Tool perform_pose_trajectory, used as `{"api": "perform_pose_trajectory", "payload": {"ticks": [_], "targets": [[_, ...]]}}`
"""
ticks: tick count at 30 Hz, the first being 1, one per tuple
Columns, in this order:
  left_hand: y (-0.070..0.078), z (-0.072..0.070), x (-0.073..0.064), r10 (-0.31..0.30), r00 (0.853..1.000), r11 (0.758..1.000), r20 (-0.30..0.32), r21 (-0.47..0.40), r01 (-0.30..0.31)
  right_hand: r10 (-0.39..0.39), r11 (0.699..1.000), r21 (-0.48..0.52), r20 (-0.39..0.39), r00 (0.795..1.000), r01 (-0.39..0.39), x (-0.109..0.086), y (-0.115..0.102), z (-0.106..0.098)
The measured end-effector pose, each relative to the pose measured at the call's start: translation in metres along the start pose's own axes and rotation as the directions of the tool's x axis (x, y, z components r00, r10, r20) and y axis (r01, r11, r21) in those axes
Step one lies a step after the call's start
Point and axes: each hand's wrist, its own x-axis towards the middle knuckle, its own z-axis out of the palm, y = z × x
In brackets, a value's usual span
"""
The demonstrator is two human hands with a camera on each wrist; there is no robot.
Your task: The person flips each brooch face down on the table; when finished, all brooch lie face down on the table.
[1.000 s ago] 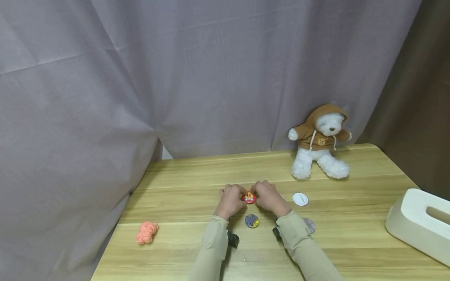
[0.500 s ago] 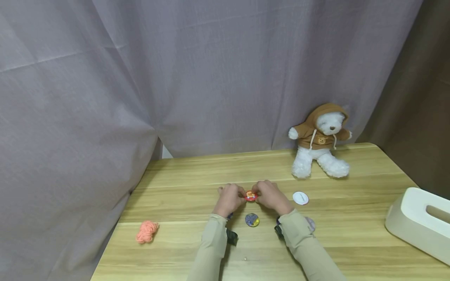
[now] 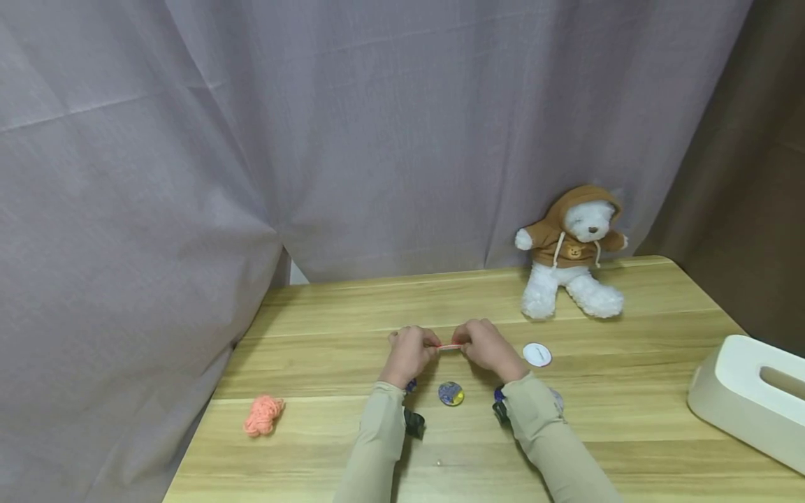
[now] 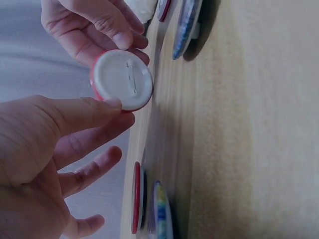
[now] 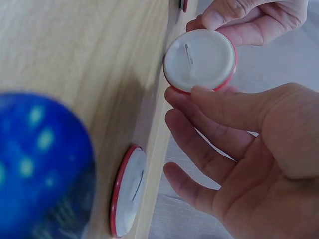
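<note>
Both hands hold one round pin badge [image 3: 449, 347] between them, above the table. The left hand [image 3: 410, 354] pinches its left edge with thumb and forefinger; the right hand [image 3: 488, 351] pinches the opposite edge. From the head it appears edge-on, a thin red and white strip. The left wrist view shows its white back [image 4: 123, 79] with a pin clasp and a red rim. In the right wrist view the other right fingers [image 5: 192, 144] spread loosely below it. A blue and yellow badge [image 3: 451, 394] lies on the table nearer the body, between the forearms.
A white-backed badge [image 3: 537, 355] lies right of the hands. The right sleeve partly covers a pale badge [image 3: 556, 399]; a dark blue badge [image 3: 499, 393] shows beside that wrist. Pink yarn [image 3: 263, 416] is at left, a teddy bear [image 3: 572, 255] behind, a white tissue box [image 3: 751, 402] at right.
The badge in the hands has tipped from showing its red printed front to standing edge-on to the head view. Both hands have risen slightly, and the other things stay put.
</note>
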Motion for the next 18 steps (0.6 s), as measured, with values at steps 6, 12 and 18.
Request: {"api": "perform_pose_trajectory", "payload": {"ticks": [6, 12, 18], "targets": [[0.0001, 0.0, 0.0014, -0.004, 0.999, 1.0, -0.043, -0.014, 0.003, 0.034, 0.999, 0.012, -0.023, 0.999, -0.033, 0.0011, -0.0012, -0.0018], [0.0005, 0.0006, 0.0008, -0.019, 0.999, 0.999, -0.042, -0.035, 0.017, 0.068, 0.997, 0.036, 0.006, 0.998, -0.068, 0.0014, -0.0017, -0.002], [0.0008, 0.0047, 0.0014, -0.031, 1.0, 0.998, 0.001, -0.059, 0.031, 0.112, 0.992, 0.055, 0.041, 0.993, -0.114, -0.0006, -0.0029, -0.0018]]}}
